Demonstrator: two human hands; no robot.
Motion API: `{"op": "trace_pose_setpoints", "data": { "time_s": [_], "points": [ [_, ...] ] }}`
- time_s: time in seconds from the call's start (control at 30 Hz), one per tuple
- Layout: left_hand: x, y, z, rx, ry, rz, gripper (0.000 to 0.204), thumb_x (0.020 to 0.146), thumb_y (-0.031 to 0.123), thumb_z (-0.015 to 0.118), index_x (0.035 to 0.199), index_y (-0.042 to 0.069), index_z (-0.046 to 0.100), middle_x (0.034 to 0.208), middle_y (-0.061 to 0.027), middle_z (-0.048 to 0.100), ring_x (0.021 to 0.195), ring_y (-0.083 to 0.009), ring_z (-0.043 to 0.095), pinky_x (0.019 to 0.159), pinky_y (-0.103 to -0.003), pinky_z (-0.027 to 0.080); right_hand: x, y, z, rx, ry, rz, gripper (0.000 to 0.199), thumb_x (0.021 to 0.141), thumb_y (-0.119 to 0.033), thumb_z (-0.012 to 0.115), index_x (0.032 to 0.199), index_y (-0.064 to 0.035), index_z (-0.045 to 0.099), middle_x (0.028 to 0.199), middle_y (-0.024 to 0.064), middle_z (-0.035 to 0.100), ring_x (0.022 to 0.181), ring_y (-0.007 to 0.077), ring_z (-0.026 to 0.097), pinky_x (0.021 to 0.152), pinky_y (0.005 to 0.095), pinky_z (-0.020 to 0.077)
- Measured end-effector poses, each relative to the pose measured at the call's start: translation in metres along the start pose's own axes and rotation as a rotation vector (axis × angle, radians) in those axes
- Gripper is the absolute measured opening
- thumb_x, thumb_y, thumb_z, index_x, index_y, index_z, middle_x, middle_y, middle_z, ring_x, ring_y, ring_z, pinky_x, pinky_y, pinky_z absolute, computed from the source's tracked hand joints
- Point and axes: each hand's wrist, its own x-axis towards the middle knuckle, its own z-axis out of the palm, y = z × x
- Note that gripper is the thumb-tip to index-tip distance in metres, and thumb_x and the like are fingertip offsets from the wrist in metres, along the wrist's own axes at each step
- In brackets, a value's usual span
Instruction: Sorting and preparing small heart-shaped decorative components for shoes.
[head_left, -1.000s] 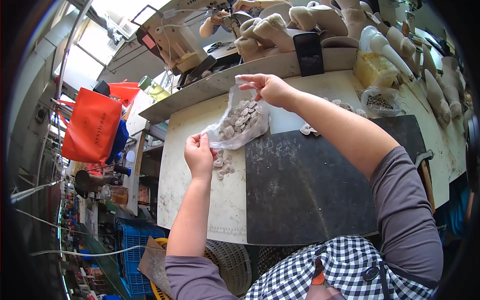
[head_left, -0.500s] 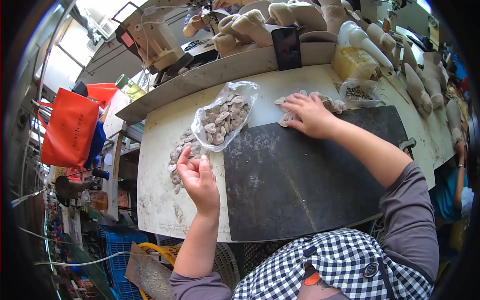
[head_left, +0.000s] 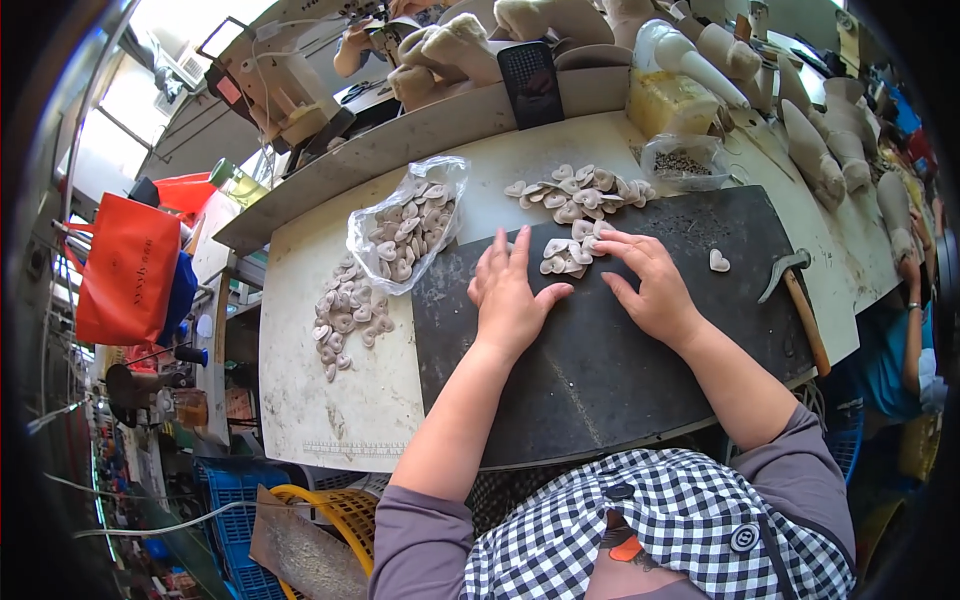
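Observation:
Beside a small cluster of beige heart-shaped pieces (head_left: 568, 252) on the black mat (head_left: 520, 400), my left hand (head_left: 508, 295) rests with fingers stretched and thumb out. My right hand (head_left: 652, 288) is across from it, fingers spread, its fingertips at the cluster's right edge. Just beyond lies a larger pile of the same hearts (head_left: 580, 192), partly on the mat's far edge. One single heart (head_left: 719, 261) sits apart to the right. A clear plastic bag (head_left: 408, 225) full of hearts stands left of the mat, with loose hearts (head_left: 350, 310) spilled next to it.
A hammer (head_left: 803, 310) lies at the mat's right edge. Behind the piles are a bag of small metal bits (head_left: 685, 162), a yellowish block (head_left: 664, 103) and a dark phone (head_left: 531, 85) leaning on the ledge. Sewing machines and leg-shaped forms crowd the back.
My left hand has moved right, from beside the spilled hearts onto the mat. My right hand has come nearer, off the far pile, and a small cluster of hearts now lies between both hands.

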Motion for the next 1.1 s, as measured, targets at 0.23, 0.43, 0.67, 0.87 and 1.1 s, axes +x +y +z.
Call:
{"op": "trace_pose_setpoints", "data": {
  "time_s": [0.23, 0.43, 0.67, 0.87, 1.1],
  "points": [
    [-0.003, 0.012, 0.01, -0.352, 0.048, 0.018, 0.034, 0.075, 0.01, 0.077, 0.106, 0.006, 0.065, 0.101, -0.0109, 0.064, 0.094, -0.0311, 0.058, 0.085, -0.04, 0.046, 0.003, 0.01, 0.013, -0.076, -0.053, -0.024, 0.041, 0.081, -0.013, 0.073, 0.121, -0.0132, 0.064, 0.131, 0.0038, 0.061, 0.119, 0.0267, 0.053, 0.101, 0.0391, 0.0406],
    [-0.008, 0.007, 0.003, -0.359, 0.004, -0.084, 0.02, 0.08, 0.004, 0.072, 0.098, 0.005, 0.063, 0.093, -0.0076, 0.064, 0.088, -0.0215, 0.062, 0.078, -0.033, 0.049, 0.001, 0.011, 0.01, -0.061, -0.048, -0.031, 0.033, 0.079, -0.015, 0.075, 0.111, -0.0112, 0.066, 0.123, 0.0048, 0.064, 0.116, 0.0277, 0.054, 0.1, 0.0406, 0.0416],
    [0.002, -0.006, 0.001, -2.0, 0.005, -0.767, 0.029, 0.087, 0.005, 0.064, 0.114, 0.008, 0.054, 0.104, -0.0059, 0.063, 0.092, -0.0194, 0.061, 0.075, -0.033, 0.051, 0.004, 0.012, 0.001, 0.02, 0.034, -0.051, 0.035, 0.076, -0.013, 0.076, 0.11, -0.0093, 0.066, 0.12, 0.0069, 0.063, 0.111, 0.028, 0.055, 0.097, 0.0387, 0.0447],
    [0.008, 0.001, -0.011, -2.188, -0.19, -0.847, 0.021, 0.092, 0.023, 0.065, 0.107, 0.009, 0.061, 0.083, -0.0006, 0.055, 0.073, -0.0124, 0.053, 0.058, -0.024, 0.042, 0.009, -0.003, 0.013, -0.083, -0.022, -0.071, 0.029, 0.078, -0.013, 0.075, 0.106, -0.0076, 0.068, 0.11, 0.0072, 0.066, 0.104, 0.0284, 0.057, 0.094, 0.0385, 0.0461],
    [-0.001, 0.015, -0.006, -1.574, -0.271, -0.681, 0.019, 0.091, 0.017, 0.071, 0.108, 0.009, 0.064, 0.066, 0.0094, 0.045, 0.054, -0.0007, 0.035, 0.044, -0.019, 0.023, 0.0, 0.011, 0.012, 0.472, 0.05, 0.388, 0.022, 0.089, -0.009, 0.069, 0.11, -0.0049, 0.069, 0.102, 0.0084, 0.067, 0.089, 0.018, 0.063, 0.082, 0.0293, 0.0504]
  ]
}}
